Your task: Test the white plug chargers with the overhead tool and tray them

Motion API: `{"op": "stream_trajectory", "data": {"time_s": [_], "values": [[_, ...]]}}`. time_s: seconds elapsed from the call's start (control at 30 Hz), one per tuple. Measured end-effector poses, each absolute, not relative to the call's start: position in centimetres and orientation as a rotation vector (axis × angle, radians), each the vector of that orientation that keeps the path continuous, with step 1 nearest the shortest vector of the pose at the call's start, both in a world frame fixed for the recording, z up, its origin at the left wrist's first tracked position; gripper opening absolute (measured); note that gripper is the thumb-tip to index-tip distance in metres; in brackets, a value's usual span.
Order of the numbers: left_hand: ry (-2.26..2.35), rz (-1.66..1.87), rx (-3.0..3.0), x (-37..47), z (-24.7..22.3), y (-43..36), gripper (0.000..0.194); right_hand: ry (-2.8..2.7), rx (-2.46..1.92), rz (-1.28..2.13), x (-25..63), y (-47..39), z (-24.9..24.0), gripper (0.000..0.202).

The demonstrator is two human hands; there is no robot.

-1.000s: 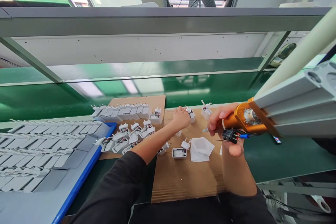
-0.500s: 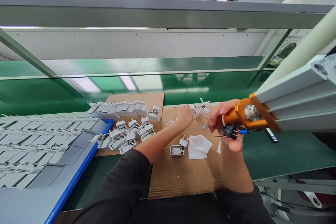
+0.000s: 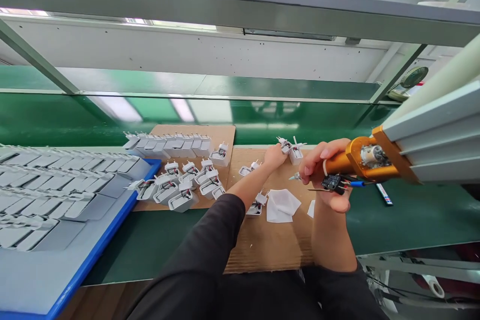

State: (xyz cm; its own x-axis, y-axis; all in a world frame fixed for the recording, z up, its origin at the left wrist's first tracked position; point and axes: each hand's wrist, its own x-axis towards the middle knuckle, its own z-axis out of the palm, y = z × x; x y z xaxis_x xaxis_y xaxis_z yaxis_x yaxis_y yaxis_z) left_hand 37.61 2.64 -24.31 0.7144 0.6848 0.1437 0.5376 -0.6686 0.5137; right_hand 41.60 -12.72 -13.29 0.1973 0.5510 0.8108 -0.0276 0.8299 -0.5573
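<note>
My left hand [image 3: 275, 156] reaches out over the cardboard sheet [image 3: 270, 255], fingers drawn in narrow beside a small white housing [image 3: 285, 145]. This housing lies at the far end of my fingers, just beyond them and a little to the right, with its pronged piece showing on top. The back of my hand hides my fingertips, so I cannot tell whether they grip it. Just to its right stands a second white housing [image 3: 296, 154], between my two hands.

My right hand [image 3: 325, 175] is wrapped around the orange tool [image 3: 339, 164], which hangs from a thick grey arm [image 3: 446, 145]. The pale nozzle [image 3: 294, 176] points left out of my fingers, below the second housing and apart from it. A small black switch [image 3: 333, 183] with wires sits under the tool, against my palm side.

Nearer me, an open housing [image 3: 254, 208] lies beside some white sheets [image 3: 282, 205]. To the left, more open housings [image 3: 182, 201] cluster on another piece of cardboard [image 3: 221, 132], with a row of white units [image 3: 168, 145] behind them. Further left, a blue-edged tray [image 3: 108, 235] carries several rows of units on the green counter [image 3: 412, 225].
</note>
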Motion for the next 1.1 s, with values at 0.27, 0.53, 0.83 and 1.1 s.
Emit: {"op": "stream_trajectory", "data": {"time_s": [0.27, 0.53, 0.83, 1.1], "values": [[1.049, 0.308, 2.413, 34.1, -18.8, 2.9, 0.024, -1.428, -0.445, 0.466, 41.2, -12.9, -12.4, 0.044], [0.83, 0.512, 2.398, 28.7, -10.0, 1.8, 0.042, -1.408, -0.492, 0.497, 40.9, -13.9, -12.3, 0.043], [0.878, 0.759, 2.334, 17.0, -17.2, -5.7, 0.042, -1.419, -0.481, 0.529, 38.2, -14.8, -11.2, 0.04], [0.823, 0.789, 2.414, 15.5, -17.9, -6.2, 0.041, -1.49, -0.448, 0.497, 34.7, -13.5, -9.9, 0.032]]}}
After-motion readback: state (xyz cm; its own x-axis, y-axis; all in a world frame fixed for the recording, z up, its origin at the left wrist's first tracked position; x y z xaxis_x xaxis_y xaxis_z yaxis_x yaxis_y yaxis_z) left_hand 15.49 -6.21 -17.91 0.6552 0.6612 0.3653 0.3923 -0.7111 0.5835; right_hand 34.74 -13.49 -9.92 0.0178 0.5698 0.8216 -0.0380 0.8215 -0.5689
